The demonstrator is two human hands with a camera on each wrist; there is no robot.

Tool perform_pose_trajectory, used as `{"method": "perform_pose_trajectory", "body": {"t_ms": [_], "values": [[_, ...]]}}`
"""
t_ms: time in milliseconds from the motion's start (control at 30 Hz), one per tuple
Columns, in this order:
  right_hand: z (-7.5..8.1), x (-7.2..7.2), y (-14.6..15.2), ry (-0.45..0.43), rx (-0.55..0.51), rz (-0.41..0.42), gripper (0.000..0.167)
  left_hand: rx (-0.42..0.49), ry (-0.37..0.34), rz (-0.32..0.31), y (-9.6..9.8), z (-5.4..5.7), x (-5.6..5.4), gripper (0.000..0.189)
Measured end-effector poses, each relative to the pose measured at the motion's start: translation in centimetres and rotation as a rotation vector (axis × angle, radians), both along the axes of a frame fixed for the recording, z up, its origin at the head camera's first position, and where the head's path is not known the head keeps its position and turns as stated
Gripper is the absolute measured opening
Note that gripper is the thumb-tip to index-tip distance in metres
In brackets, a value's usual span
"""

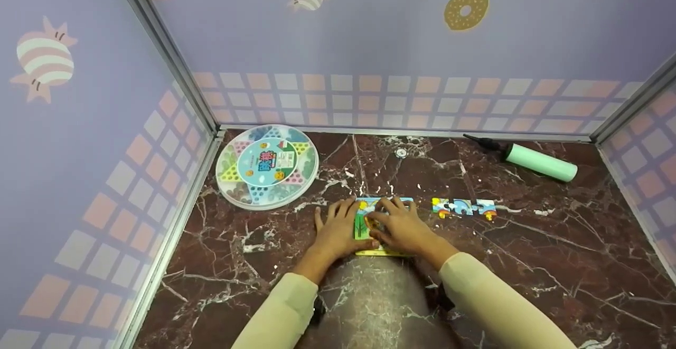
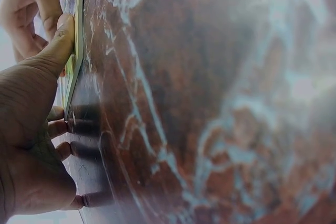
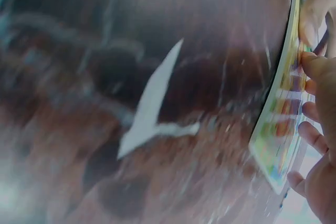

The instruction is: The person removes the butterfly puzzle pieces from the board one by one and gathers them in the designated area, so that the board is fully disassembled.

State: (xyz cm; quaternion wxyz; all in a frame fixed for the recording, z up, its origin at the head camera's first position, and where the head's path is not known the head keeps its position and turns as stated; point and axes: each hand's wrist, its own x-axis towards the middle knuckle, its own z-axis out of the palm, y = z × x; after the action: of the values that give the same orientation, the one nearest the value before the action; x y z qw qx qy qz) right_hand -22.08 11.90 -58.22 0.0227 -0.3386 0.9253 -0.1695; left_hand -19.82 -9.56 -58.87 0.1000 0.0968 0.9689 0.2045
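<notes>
A jigsaw puzzle board (image 1: 360, 227) with a colourful picture and yellow lower edge lies flat on the dark marbled table, partly hidden under both hands. My left hand (image 1: 337, 231) rests along its left side. In the left wrist view, the thumb (image 2: 62, 38) presses on the board near its front edge, while the other fingertips touch down at the side. Over the board's right half is my right hand (image 1: 405, 228), its spread fingertips (image 3: 311, 134) pressing on the picture. A joined strip of puzzle pieces (image 1: 463, 207) lies to the right, apart from the hands.
A round Chinese checkers set (image 1: 232, 180) in a clear case sits at the back left. Toward the back right lies a mint-green hand pump (image 1: 541, 162) with a black nozzle. A small round disc (image 1: 401, 153) is near the back wall. Patterned walls (image 1: 369, 37) enclose the table.
</notes>
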Motion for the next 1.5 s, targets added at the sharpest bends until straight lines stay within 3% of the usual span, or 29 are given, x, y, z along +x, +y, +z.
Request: {"method": "perform_pose_trajectory", "body": {"t_ms": [300,500,733,1033,1200,1500], "values": [[0.6,-0.1,-2.2,-0.034,0.03,0.013,0.033,-0.044,-0.016,0.003,0.2,0.8,0.4,0.114],[1.2,-0.2,-3.2,-0.055,0.057,-0.005,0.03,-0.038,-0.024,0.005,0.2,0.8,0.3,0.111],[1.6,-0.1,-3.7,-0.094,0.076,-0.03,0.046,-0.023,-0.004,0.009,0.1,0.6,0.3,0.111],[1.7,0.1,-3.9,-0.141,0.067,-0.085,0.042,-0.027,-0.014,0.01,0.1,0.6,0.2,0.11],[1.3,0.2,-3.7,-0.104,0.055,-0.07,0.044,-0.03,-0.009,0.006,0.1,0.6,0.2,0.11],[0.8,0.3,-3.5,0.076,0.03,0.03,0.037,-0.009,-0.002,0.007,0.1,0.6,0.3,0.109]]}}
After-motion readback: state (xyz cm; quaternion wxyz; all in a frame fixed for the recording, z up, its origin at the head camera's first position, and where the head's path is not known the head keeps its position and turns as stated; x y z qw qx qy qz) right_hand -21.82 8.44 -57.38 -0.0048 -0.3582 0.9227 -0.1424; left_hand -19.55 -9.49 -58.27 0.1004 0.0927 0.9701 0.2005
